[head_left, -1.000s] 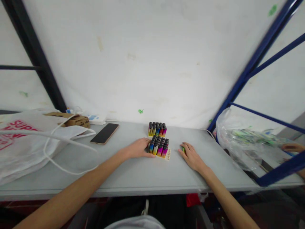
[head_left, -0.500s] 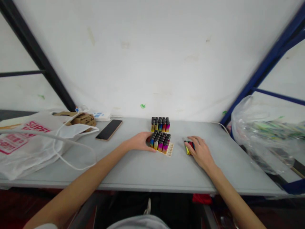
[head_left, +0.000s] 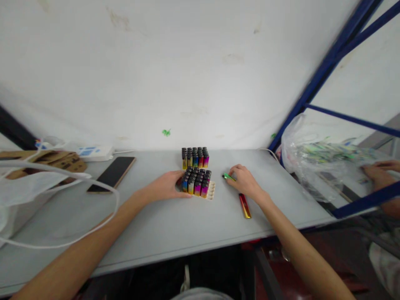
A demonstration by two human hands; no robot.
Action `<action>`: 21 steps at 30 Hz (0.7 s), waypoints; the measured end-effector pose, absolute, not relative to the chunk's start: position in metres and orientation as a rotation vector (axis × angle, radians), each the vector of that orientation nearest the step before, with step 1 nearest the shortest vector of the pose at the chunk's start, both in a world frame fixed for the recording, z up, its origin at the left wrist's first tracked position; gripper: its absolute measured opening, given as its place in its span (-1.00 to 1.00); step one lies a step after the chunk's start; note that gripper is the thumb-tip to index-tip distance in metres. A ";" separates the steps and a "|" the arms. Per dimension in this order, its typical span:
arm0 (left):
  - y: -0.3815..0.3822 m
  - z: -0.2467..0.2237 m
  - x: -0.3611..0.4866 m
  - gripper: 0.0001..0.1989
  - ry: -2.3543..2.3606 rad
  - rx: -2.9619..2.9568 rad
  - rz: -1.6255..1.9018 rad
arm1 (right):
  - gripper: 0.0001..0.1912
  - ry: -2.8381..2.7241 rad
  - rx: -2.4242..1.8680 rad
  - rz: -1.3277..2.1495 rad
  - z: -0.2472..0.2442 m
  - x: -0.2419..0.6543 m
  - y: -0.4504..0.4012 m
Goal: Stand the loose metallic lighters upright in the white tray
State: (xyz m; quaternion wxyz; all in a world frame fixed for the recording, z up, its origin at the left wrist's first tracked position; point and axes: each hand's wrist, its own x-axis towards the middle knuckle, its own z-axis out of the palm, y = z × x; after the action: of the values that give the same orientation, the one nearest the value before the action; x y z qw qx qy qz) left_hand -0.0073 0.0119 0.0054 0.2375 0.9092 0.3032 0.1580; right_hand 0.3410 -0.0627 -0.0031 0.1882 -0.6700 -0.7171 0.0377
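Observation:
My left hand point(head_left: 167, 186) is curled round the left side of a pale tray point(head_left: 211, 191) and the upright lighters point(head_left: 196, 183) in it. These have black tops and shiny blue, yellow and purple bodies; the tray's right-hand holes show bare. Behind stands a second block of upright lighters point(head_left: 195, 159). My right hand point(head_left: 245, 181) is closed on a green lighter point(head_left: 229, 177), which pokes out on the left of the fingers, low over the table. A red and yellow lighter point(head_left: 245, 206) lies flat beside my right wrist.
On the left are a phone point(head_left: 112, 174), a white power strip point(head_left: 95, 153), brown cardboard point(head_left: 62, 162) and a white cable point(head_left: 116, 204) looping over a plastic bag. Clear plastic packaging point(head_left: 300, 154) sits by the blue frame point(head_left: 308, 93). Another person's hand point(head_left: 379, 177) shows at far right.
The view has swung right. My right hand has a green lighter between its fingers, and the red and yellow lighter now lies apart on the table. My left hand stays at the tray.

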 end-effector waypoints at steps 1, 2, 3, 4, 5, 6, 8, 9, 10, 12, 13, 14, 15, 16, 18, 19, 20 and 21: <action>0.011 0.005 -0.007 -0.31 0.821 2.494 0.444 | -0.87 -1.948 -1.836 0.164 -0.003 0.340 -0.060; 0.011 0.005 -0.007 -0.31 0.813 2.496 0.454 | -0.84 -1.856 -1.768 0.233 -0.002 0.340 -0.057; 0.010 0.005 -0.007 -0.32 0.808 2.497 0.461 | -0.78 -1.747 -1.682 0.311 -0.001 0.339 -0.056; 0.010 0.005 -0.007 -0.32 0.805 2.498 0.461 | -0.70 -1.633 -1.581 0.402 0.001 0.337 -0.056; 0.010 0.006 -0.007 -0.32 0.802 2.497 0.455 | -0.61 -1.527 -1.473 0.500 0.004 0.334 -0.057; 0.010 0.006 -0.007 -0.32 0.796 2.495 0.446 | -0.52 -1.436 -1.368 0.600 0.007 0.330 -0.058; 0.012 0.006 -0.008 -0.31 0.776 2.492 0.429 | -0.40 -1.313 -1.207 0.769 0.018 0.319 -0.063; 0.013 0.006 -0.009 -0.31 0.763 2.491 0.426 | -0.38 -1.280 -1.154 0.827 0.024 0.313 -0.065; 0.014 0.006 -0.010 -0.30 0.756 2.488 0.425 | -0.38 -1.261 -1.114 0.867 0.030 0.306 -0.067; 0.015 0.006 -0.012 -0.30 0.758 2.472 0.423 | -0.41 -1.236 -1.038 0.924 0.039 0.291 -0.069; 0.015 0.006 -0.013 -0.31 0.766 2.464 0.424 | -0.42 -1.225 -1.001 0.953 0.042 0.284 -0.069; 0.014 0.006 -0.013 -0.32 0.774 2.461 0.426 | -0.42 -1.214 -0.972 0.979 0.043 0.277 -0.069; 0.013 0.007 -0.014 -0.33 0.785 2.462 0.427 | -0.41 -1.203 -0.955 0.994 0.043 0.270 -0.067; 0.012 0.007 -0.014 -0.34 0.796 2.466 0.430 | -0.41 -1.195 -0.956 0.997 0.041 0.264 -0.065; 0.010 0.007 -0.014 -0.35 0.806 2.469 0.436 | -0.39 -1.187 -1.009 0.949 0.034 0.255 -0.061; 0.010 0.007 -0.014 -0.35 0.801 2.464 0.445 | -0.37 -1.191 -1.045 0.899 0.030 0.252 -0.060; 0.009 0.007 -0.014 -0.35 0.793 2.455 0.455 | -0.34 -1.200 -1.080 0.839 0.025 0.249 -0.059; 0.009 0.007 -0.014 -0.34 0.786 2.449 0.462 | -0.32 -1.212 -1.110 0.773 0.022 0.248 -0.058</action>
State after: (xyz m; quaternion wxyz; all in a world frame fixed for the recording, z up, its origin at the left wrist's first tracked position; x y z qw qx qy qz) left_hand -0.0138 0.0091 0.0068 0.2611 0.9046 0.2904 0.1707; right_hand 0.2475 -0.0579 0.0215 0.6154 -0.4817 -0.5261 0.3354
